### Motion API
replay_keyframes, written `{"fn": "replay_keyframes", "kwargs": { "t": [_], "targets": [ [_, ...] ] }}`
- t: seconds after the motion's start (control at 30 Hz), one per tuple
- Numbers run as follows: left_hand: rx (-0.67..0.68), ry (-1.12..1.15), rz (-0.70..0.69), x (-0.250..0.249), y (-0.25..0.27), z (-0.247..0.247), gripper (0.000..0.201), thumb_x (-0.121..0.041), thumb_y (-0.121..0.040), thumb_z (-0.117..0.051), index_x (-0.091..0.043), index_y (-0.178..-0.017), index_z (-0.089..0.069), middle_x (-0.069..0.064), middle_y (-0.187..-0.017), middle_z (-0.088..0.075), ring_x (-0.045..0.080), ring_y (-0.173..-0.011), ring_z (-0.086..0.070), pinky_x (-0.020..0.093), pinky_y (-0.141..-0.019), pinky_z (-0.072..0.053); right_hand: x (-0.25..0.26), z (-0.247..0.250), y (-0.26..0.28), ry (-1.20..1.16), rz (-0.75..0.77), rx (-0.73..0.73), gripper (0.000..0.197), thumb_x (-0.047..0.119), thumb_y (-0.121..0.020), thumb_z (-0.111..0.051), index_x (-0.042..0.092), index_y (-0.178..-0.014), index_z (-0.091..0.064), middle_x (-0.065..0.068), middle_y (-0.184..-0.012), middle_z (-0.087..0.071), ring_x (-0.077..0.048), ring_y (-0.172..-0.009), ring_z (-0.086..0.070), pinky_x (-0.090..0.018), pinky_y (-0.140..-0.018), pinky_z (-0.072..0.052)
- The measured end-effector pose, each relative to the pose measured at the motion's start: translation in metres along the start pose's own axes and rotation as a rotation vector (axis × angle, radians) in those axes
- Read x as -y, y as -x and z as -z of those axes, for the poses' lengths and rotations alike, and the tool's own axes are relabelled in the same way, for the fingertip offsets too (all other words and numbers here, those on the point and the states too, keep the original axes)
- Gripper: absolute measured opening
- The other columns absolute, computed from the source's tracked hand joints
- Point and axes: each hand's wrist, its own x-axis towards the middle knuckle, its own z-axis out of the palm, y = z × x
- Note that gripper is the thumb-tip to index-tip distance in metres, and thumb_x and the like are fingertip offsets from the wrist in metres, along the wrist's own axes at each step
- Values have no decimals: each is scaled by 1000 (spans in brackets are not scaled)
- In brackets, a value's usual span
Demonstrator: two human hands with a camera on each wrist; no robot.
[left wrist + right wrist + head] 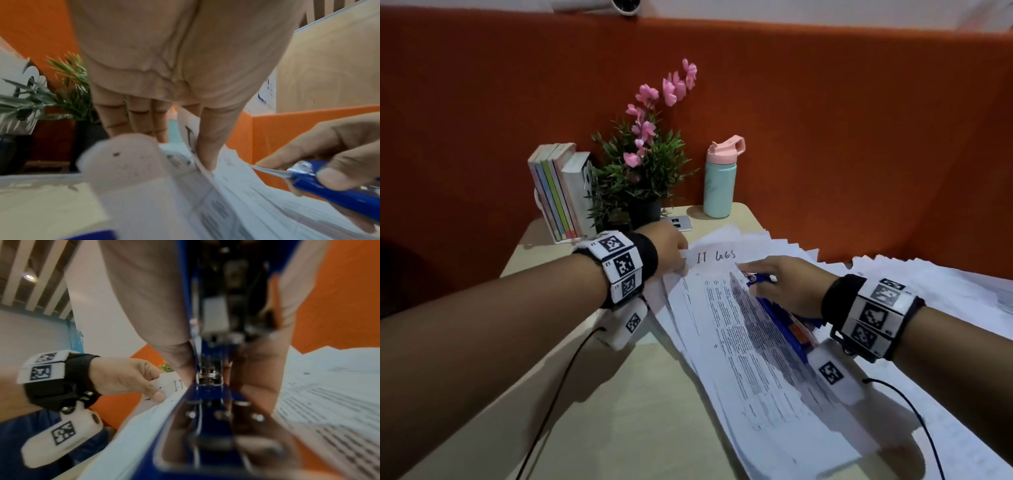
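While the left hand [669, 248] pinches the far corner of a sheaf of printed sheets [722, 325], thumb on top and fingers behind the paper, the right hand [780, 284] is wrapped round a blue stapler [792, 327], its fingers curled over the top arm. The stapler sits over the sheaf's upper right part, just beside the handwritten words "IT LOGS". Its long axis runs from the right wrist, near the person, away and to the left, so the metal nose points at the pinched corner and the left thumb. In the left wrist view the stapler [329, 186] shows that nose lying close over the top sheet; whether the paper sits between its arms cannot be told. The right wrist view looks straight along its length, the arms parted.

The sheaf itself lies slantwise on the pale table [619, 411], its long side running from the far corner at the hands toward the person and to the right. More loose papers [945, 298] fan out to the right. At the table's back stand some books [558, 195], a potted plant with pink flowers [640, 164] and a mint bottle with a pink lid [719, 185].
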Motion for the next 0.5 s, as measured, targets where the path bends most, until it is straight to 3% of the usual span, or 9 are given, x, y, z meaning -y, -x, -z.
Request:
{"fn": "replay_keyframes", "kwargs": {
  "t": [0.03, 0.1, 0.13, 0.17, 0.23, 0.3, 0.37, 0.43, 0.5],
  "targets": [
    [-26, 2, -29, 2, -5, 4, 34, -32, -91, -68, -9, -116, -68, 8, -120, -65, 26, -111, -58, 30, -83, -46, 2, 4, 3, -12, 9, -4, 46, 35, -99, -55, 37, -143, -47, 7, -147, -49, -12, -121, -52, -20, -94, -41],
    [-27, 43, -111, 3, -11, 11, 31, -31, -95, -62, -7, -114, -63, 6, -117, -62, 23, -107, -56, 28, -82, -43, 7, 11, 8, -34, 23, 5, 44, 35, -98, -56, 39, -141, -49, 8, -144, -51, -8, -108, -54, -18, -86, -43],
    [-22, 67, -143, 2, -11, 14, 22, -30, -96, -61, -13, -110, -61, 3, -111, -59, 21, -103, -54, 24, -78, -38, 8, 13, 9, -32, 30, 23, 43, 35, -98, -57, 41, -140, -50, 8, -142, -53, -8, -106, -56, -19, -85, -45],
    [-44, 99, -157, 1, -14, 15, 27, -27, -97, -59, -13, -120, -62, 1, -109, -58, 20, -102, -54, 21, -75, -34, 10, 13, 11, -26, 32, 49, 43, 36, -97, -57, 43, -139, -50, 9, -139, -55, -9, -105, -58, -21, -86, -48],
    [-156, 231, -187, -1, -20, 13, 36, -21, -96, -61, -14, -131, -59, -1, -115, -63, 20, -107, -59, 20, -80, -38, 12, 10, 13, -15, 24, 107, 43, 39, -96, -58, 48, -137, -49, 11, -135, -57, -12, -104, -62, -28, -90, -53],
    [-257, 454, -116, -2, -26, 5, 58, -29, -90, -70, -22, -143, -47, 1, -132, -60, 23, -119, -58, 27, -92, -45, 10, 3, 14, -4, 24, 147, 44, 40, -96, -58, 50, -137, -47, 12, -139, -56, -12, -105, -63, -32, -93, -54],
    [-264, 582, 60, -2, -26, -5, 84, -44, -84, -74, -19, -151, -29, 6, -139, -53, 26, -121, -56, 32, -92, -47, 9, -3, 15, 0, 11, 162, 44, 40, -96, -58, 50, -138, -47, 12, -143, -53, -12, -110, -62, -33, -95, -52],
    [-164, 686, 218, 4, -21, -16, 78, -50, -84, -72, -9, -140, -36, 13, -125, -59, 28, -103, -62, 33, -74, -52, 6, -10, 14, -3, -15, 165, 44, 39, -96, -59, 49, -138, -48, 11, -143, -53, -14, -116, -59, -32, -99, -49],
    [-19, 848, 300, 10, -16, -28, 57, -44, -85, -74, -5, -115, -45, 17, -99, -64, 26, -79, -66, 35, -64, -55, 4, -13, 12, -24, -35, 173, 44, 40, -96, -58, 51, -137, -48, 10, -142, -54, -14, -118, -58, -31, -100, -46]
  ]
}}
